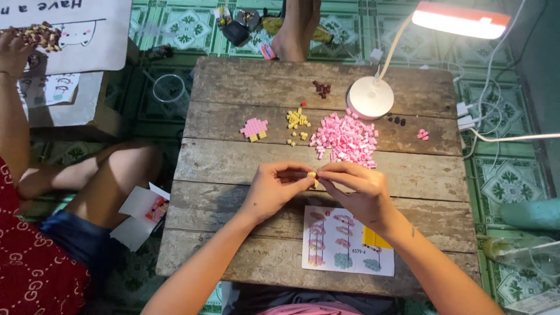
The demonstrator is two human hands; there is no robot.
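Two hands meet mid-table: my left hand (273,189) and right hand (356,189) both pinch tiny yellow brick (312,175) at fingertips. I judge it light, rigid, easily dropped; hold by side faces. Near: instruction sheet (344,242). Farther: pink brick pile (345,139), yellow bricks (297,119), small pink assembly (254,128), white lamp base (371,97).

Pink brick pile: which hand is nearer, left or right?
Right. The right hand sits just below the pink brick pile, almost under it. The left hand is below and further left; both pinch a small yellow piece together.
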